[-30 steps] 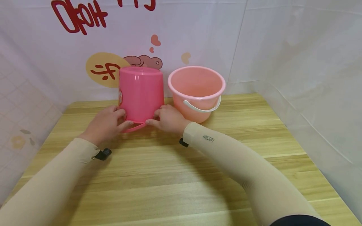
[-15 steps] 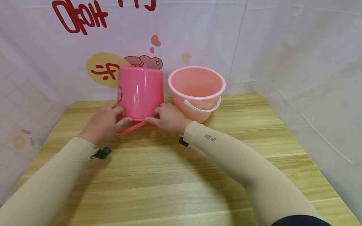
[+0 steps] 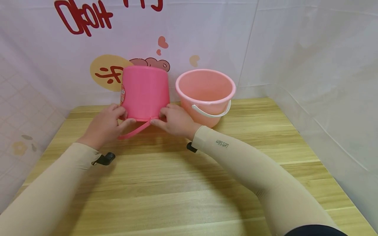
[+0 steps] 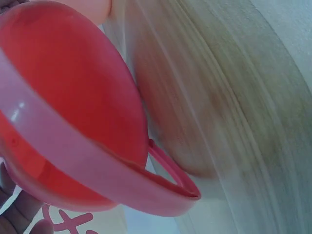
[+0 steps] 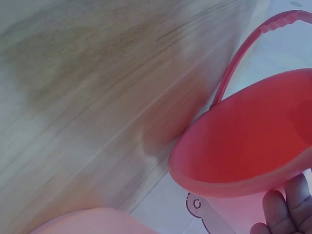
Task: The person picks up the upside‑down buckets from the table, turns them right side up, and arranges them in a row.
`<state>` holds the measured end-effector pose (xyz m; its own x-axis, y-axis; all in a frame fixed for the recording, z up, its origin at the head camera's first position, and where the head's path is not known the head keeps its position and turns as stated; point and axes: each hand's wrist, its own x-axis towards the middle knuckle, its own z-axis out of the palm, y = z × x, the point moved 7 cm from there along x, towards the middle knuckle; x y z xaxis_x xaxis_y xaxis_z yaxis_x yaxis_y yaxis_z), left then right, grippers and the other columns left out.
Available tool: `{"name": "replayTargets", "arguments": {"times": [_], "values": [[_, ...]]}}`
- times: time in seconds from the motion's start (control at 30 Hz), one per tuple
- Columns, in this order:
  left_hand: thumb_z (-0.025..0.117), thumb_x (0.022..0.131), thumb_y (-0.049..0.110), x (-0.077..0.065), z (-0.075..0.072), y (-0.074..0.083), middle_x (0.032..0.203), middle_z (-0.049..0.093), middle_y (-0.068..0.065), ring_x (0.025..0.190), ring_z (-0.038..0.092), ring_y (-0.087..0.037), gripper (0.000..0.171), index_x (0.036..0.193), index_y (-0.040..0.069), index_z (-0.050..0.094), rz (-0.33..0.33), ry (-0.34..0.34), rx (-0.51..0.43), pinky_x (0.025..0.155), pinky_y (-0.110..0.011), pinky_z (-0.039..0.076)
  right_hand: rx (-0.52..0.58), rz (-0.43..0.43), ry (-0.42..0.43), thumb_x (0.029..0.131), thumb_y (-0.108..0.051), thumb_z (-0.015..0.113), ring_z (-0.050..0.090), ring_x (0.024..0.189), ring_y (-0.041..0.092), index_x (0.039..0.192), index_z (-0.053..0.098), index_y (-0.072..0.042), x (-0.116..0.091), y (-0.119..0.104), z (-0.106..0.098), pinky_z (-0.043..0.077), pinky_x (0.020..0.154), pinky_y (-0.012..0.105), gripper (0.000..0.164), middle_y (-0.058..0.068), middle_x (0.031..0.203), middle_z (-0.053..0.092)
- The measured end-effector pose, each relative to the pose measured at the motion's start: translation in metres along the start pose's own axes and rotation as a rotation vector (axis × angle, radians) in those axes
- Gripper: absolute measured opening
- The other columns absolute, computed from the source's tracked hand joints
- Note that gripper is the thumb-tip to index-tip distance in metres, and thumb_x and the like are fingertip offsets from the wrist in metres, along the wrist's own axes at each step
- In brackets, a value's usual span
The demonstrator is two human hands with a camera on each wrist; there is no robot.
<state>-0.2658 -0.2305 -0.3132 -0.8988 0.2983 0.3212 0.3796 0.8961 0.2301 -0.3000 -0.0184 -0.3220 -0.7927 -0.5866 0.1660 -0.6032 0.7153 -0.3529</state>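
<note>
A bright pink bucket [image 3: 145, 91] is held upside down at the back left of the table, its near rim raised and its bottom tipped toward the wall. My left hand [image 3: 104, 125] grips the rim on the left side, thumb in front. On the right side my right hand [image 3: 178, 120] pinches the same rim. The bucket's pink handle [image 3: 134, 131] hangs below the rim, slanting down to the left. Both wrist views look into the red-toned inside of the bucket [image 5: 243, 139]. The right wrist view shows fingers [image 5: 280, 207] against its outer wall.
A lighter pink bucket [image 3: 196, 113] with a white handle [image 3: 210, 114] stands upright just right of my right hand. Behind both buckets rises a white wall cover [image 3: 218, 39] with red print. The wooden table [image 3: 177, 190] extends toward me.
Both hands have raised the bucket's near rim a little and shifted it slightly left, tipping it further back. The pink handle now hangs lower from the rim. The lighter bucket has stayed put.
</note>
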Motion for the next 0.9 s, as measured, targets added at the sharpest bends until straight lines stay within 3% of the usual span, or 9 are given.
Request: {"name": "replayTargets", "arguments": {"times": [0.27,0.53,0.9], "values": [[0.073,0.098,0.045,0.000,-0.010,0.001,0.102,0.061,-0.015,0.087,0.055,-0.028,0.041,0.092,0.007,0.061,-0.028,0.064,-0.033,0.070,-0.042,0.051,0.060,-0.040,0.076,0.105,-0.054,0.058,0.054,0.086,0.014,0.090,0.060,-0.017,-0.001,-0.003,-0.008,0.046,0.079,0.027,0.040,-0.003,0.088,0.060],[0.073,0.099,0.040,0.002,-0.022,0.007,0.094,0.060,-0.015,0.087,0.053,-0.029,0.039,0.090,0.005,0.058,-0.019,0.152,-0.057,0.072,-0.046,0.050,0.157,-0.083,0.147,0.107,-0.048,0.056,0.053,0.078,0.015,0.087,0.057,-0.016,-0.002,-0.006,-0.018,0.046,0.073,0.028,0.038,-0.002,0.083,0.058],[0.073,0.100,0.036,0.008,-0.039,0.018,0.089,0.058,-0.015,0.085,0.051,-0.028,0.038,0.088,0.003,0.057,-0.024,0.232,-0.086,0.069,-0.046,0.046,0.224,-0.056,0.186,0.104,-0.051,0.060,0.053,0.074,0.015,0.086,0.054,-0.016,-0.004,-0.011,-0.032,0.046,0.066,0.028,0.039,0.000,0.078,0.056]]}}
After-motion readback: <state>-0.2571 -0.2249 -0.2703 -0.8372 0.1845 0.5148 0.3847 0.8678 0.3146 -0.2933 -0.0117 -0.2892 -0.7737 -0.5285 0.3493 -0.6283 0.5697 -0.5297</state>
